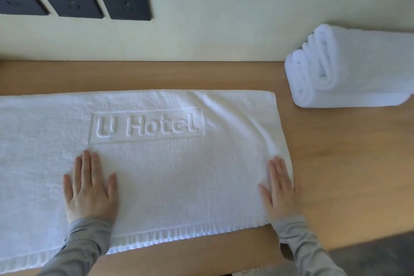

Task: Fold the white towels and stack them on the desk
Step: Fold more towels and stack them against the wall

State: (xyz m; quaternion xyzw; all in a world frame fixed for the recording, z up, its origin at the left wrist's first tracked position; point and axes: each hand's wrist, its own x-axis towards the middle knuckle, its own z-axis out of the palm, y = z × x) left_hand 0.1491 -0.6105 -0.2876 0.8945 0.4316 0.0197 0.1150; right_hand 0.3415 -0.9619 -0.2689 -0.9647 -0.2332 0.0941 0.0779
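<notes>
Neither grip was closed: left hand (89, 188) and right hand (280, 188) were laid flat, fingers straight, pressed on the rectangular white terry-cloth towel (168, 175), nothing pinched. The towel was spread flat on the light wooden tabletop (336, 163), its left end cut off by the frame. Smoothing was judged the step in hand; creases near the right edge should be pushed outward and edges squared before folding. "U Hotel" was read, embossed in a framed panel. A stack of folded white towels (358, 67) was seen at right rear, apart.
</notes>
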